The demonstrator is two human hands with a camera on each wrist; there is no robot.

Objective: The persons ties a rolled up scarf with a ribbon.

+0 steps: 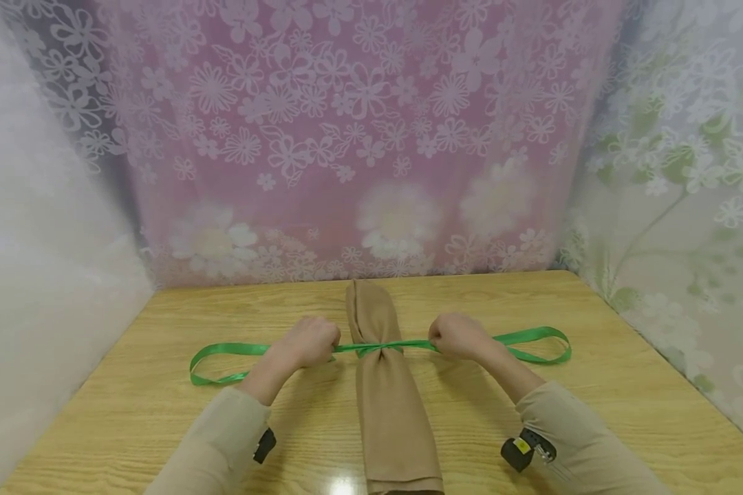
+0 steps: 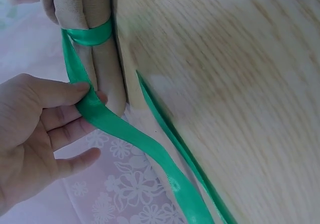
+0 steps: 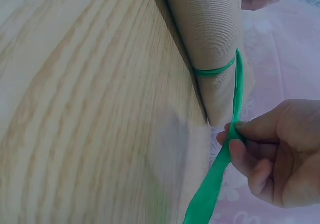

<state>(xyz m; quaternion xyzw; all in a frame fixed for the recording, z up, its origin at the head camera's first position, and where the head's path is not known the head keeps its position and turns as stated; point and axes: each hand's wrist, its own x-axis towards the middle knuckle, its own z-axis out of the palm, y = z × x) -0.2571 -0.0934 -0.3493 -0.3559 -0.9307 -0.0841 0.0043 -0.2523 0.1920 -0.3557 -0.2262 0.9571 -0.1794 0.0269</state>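
A long folded tan cloth (image 1: pixel 396 419) lies lengthwise on the table, cinched around its middle by a green ribbon (image 1: pixel 354 348). On the cloth's left side my left hand (image 1: pixel 309 340) pinches one length of the ribbon. In the left wrist view the thumb and fingertips of my left hand (image 2: pixel 45 114) clasp the green ribbon (image 2: pixel 135 136). My right hand (image 1: pixel 461 335) grips the other length on the right. The right wrist view has that right hand (image 3: pixel 277 151) pinching the ribbon (image 3: pixel 239 91). Both lengths run taut from the crossing on top of the cloth.
The wooden table (image 1: pixel 130 426) carries a loose ribbon end looping beyond each hand. Behind it hangs a pink flowered curtain (image 1: pixel 347 137), with pale sheets (image 1: pixel 43 206) at the sides. Dark wrist devices (image 1: pixel 517 451) sit by both sleeves.
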